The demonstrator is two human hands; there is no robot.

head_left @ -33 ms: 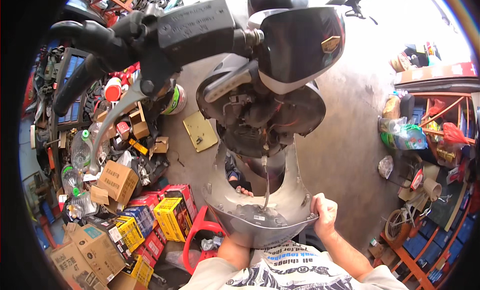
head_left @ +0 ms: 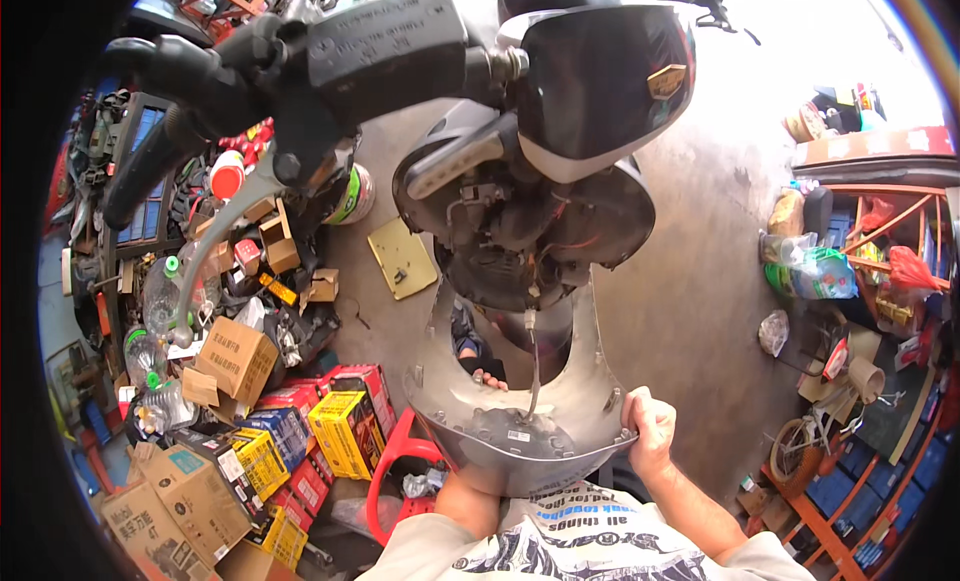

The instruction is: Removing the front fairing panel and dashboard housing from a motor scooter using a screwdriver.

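A curved silver-grey scooter body panel, hollow side up, is close in front of me. My right hand has its fingers closed round the panel's right edge. My left forearm runs under the panel's left side, which hides my left hand. Through the panel's opening, fingers show beside a black patch and dark blue cloth; I cannot tell whose they are. A thin cable runs from the dark headlight housing down to a round black part inside the panel.
Overhead are a handlebar with a black reservoir, a brake lever and a mirror. Boxes and a red plastic chair stand on the left. A yellow tray lies on the floor. Orange shelving stands on the right.
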